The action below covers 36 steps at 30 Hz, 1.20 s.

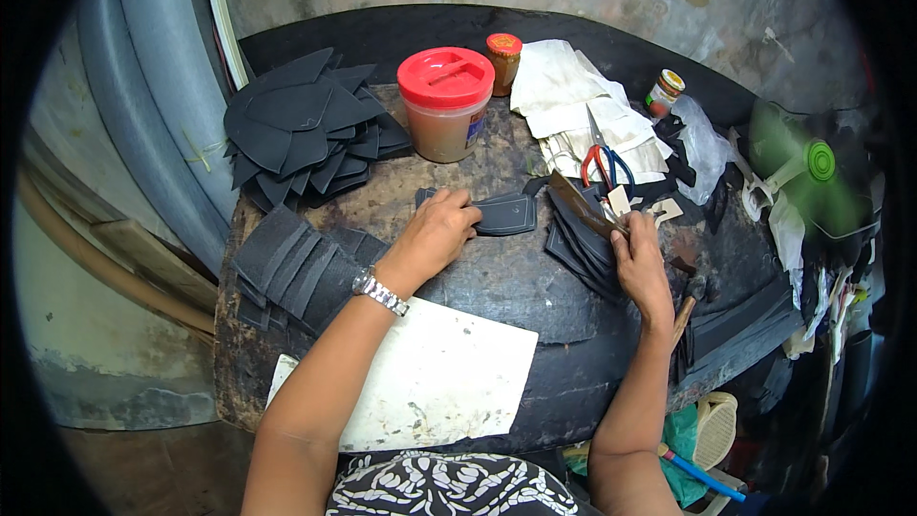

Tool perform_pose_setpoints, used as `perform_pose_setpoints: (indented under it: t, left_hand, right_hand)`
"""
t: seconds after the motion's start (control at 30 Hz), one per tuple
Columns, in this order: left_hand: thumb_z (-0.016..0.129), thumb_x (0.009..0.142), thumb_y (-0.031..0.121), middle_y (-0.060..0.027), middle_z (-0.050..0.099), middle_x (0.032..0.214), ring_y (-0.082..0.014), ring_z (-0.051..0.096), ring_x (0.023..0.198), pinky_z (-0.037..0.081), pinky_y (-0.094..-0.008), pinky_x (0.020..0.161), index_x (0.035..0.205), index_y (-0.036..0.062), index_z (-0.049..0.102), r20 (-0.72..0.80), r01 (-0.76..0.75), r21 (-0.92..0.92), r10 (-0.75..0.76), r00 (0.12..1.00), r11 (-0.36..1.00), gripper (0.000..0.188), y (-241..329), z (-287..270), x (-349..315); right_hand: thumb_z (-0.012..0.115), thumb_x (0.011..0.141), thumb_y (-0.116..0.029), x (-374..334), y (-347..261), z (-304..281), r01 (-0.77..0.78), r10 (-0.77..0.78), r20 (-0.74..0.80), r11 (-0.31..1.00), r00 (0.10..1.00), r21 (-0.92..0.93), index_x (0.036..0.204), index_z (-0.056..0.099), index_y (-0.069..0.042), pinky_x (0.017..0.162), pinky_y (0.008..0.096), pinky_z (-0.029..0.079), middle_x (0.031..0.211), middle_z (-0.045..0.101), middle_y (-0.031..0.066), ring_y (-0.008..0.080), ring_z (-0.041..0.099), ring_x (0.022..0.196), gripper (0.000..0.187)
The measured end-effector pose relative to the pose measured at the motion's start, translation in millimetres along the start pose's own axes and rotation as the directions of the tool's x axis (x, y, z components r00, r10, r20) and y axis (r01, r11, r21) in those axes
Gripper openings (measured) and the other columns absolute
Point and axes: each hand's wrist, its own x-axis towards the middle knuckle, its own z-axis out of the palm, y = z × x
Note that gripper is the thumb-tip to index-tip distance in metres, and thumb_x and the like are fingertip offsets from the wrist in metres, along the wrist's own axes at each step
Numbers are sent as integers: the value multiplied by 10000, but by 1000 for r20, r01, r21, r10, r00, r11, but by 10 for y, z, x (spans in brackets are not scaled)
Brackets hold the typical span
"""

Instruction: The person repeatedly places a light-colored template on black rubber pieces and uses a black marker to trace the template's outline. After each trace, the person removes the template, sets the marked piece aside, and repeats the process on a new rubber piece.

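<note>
L hand (pixel 435 229) presses flat, dark stitched leather piece (pixel 499 214) under its fingertips on worktop (pixel 497 277); R hand (pixel 638 263) pinches brown blade (pixel 585 205).

Red-lid jar (pixel 445 103), scissors (pixel 603 161), white sheet (pixel 449 377) nr edge

On the worktable (pixel 497 277), a pile of cut leather pieces (pixel 306 124) lies at the far left corner, with a lidded jar (pixel 446 103) to its right and a smaller jar (pixel 503 59) behind that. Scissors (pixel 604 161) rest on folded cloths (pixel 583 110) toward the far right. A white board (pixel 435 377) lies at the near edge, stacked strips (pixel 291 268) to its left.
</note>
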Motion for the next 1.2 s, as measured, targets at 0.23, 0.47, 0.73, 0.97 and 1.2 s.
perform_pose_setpoints:
  t: [0.23, 0.47, 0.73, 0.97, 1.2]
  left_hand:
    - [733, 877, 73, -136, 656, 981, -324, 622, 1000, 521, -410, 884, 975, -16, 760, 6, -23, -115, 24, 1000, 993, 135, -159, -35, 8]
    - [722, 892, 62, -121, 670, 1000, -310, 637, 987, 517, -394, 866, 979, -6, 741, -25, 24, -153, -28, 999, 988, 112, -205, -81, -5]
    - [689, 955, 200, -121, 677, 1138, -285, 611, 1088, 457, -437, 960, 1113, 13, 729, 196, 126, 90, -142, 970, 988, 249, 463, -265, -796]
    - [584, 1004, 489, -274, 574, 1370, -383, 511, 1339, 291, -576, 1184, 1379, -32, 577, 174, 176, 329, -243, 954, 928, 642, 899, -150, -1084]
    - [583, 1010, 474, -302, 549, 1374, -391, 504, 1331, 294, -573, 1178, 1373, -27, 585, 165, 169, 318, -230, 959, 933, 619, 878, -141, -1113]
  right_hand:
    - [634, 961, -20, 10, -223, 31, 51, 21, -214, 944, 977, 326, 1097, 610, 19, 810, 334, 506, 970, 670, 102, 212, 651, 849, 143]
    - [674, 961, 5, -61, -472, 219, -22, 102, -70, 702, 992, 712, 1066, 655, 0, 785, 229, 517, 902, 653, 7, 70, 619, 839, 107]
    - [702, 978, -124, -99, -614, 178, -321, 178, 267, 511, 947, 797, 1120, 699, -67, 586, 167, 414, 805, 611, -45, 21, 522, 667, 153]
    - [728, 937, -84, -206, -755, 546, -469, 88, 552, 646, 829, 602, 1048, 699, 16, 605, 250, 454, 744, 638, 28, 89, 561, 641, 152]
    - [714, 934, -39, -218, -758, 646, -275, 18, 509, 857, 861, 435, 1043, 699, 37, 627, 254, 411, 779, 621, 2, 64, 502, 711, 134]
